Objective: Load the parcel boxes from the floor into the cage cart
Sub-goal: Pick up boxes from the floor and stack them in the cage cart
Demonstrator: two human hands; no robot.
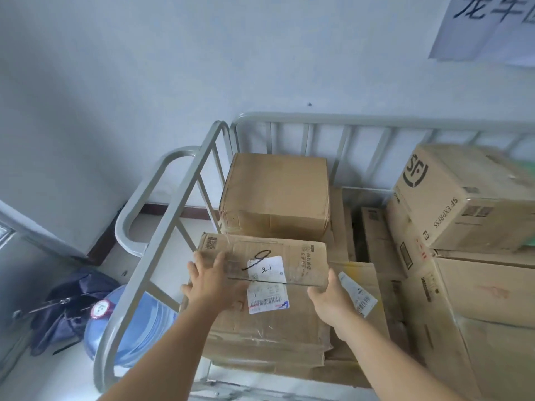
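Left hand fingers spread flat over the near-left corner of the flat parcel box; palm on top, thumb side at the near edge. Right hand cupped at the box's near-right corner, fingers curled under or against the edge, can't tell which. Both hands on the box, neither nearer. The box sits directly ahead of the hands, long axis running left-right across them, one hand at each end. It has a white label with handwriting and lies on a wider worn carton just below the hands, inside the cage cart. Beyond the box, touching or nearly so, stands a taller brown box. Right of the right hand, stacked cartons incl. an SF Express box. Left of the left hand, outside the cart rail, a blue water jug on the floor. Judgement: placement step, likely a push straight ahead to seat it against the taller box.
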